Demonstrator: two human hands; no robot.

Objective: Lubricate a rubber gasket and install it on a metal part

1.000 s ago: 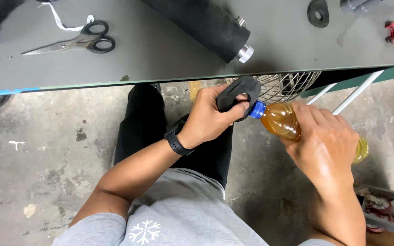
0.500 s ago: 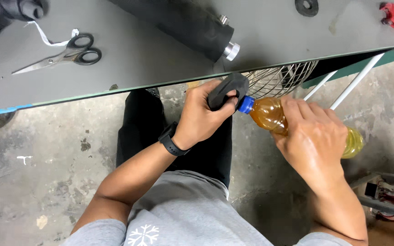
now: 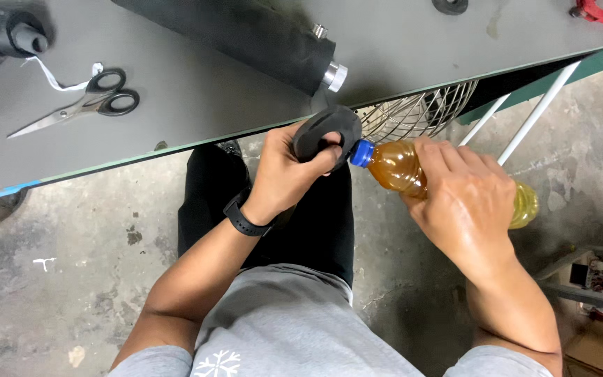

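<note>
1. Your left hand [image 3: 284, 171] is curled shut around a black ring-shaped rubber piece [image 3: 326, 132], thumb pressed over its lower edge, just below the table edge [image 3: 176, 157].
2. Your right hand [image 3: 465, 199] wraps closed around the middle of a clear plastic bottle [image 3: 396, 167] of amber liquid, fingers over the top, so any label there is hidden.
3. The bottle lies nearly level, its blue cap [image 3: 361, 152] pointing left and touching or just beside the black rubber piece; I cannot tell which.
4. The bottle's yellowish base [image 3: 525, 206] sticks out past your right hand.
5. A black wristband [image 3: 244, 220] sits on your left wrist.
6. On the grey table, a black cylinder with a silver end [image 3: 259, 38] lies diagonally above your hands.
7. Black-handled scissors [image 3: 82, 105] rest well to the left, beside a white strip [image 3: 54, 77].
8. A wire fan guard [image 3: 420, 112] shows under the table, behind the bottle.
9. A red tool [image 3: 594, 12] lies at the table's far right corner.
</note>
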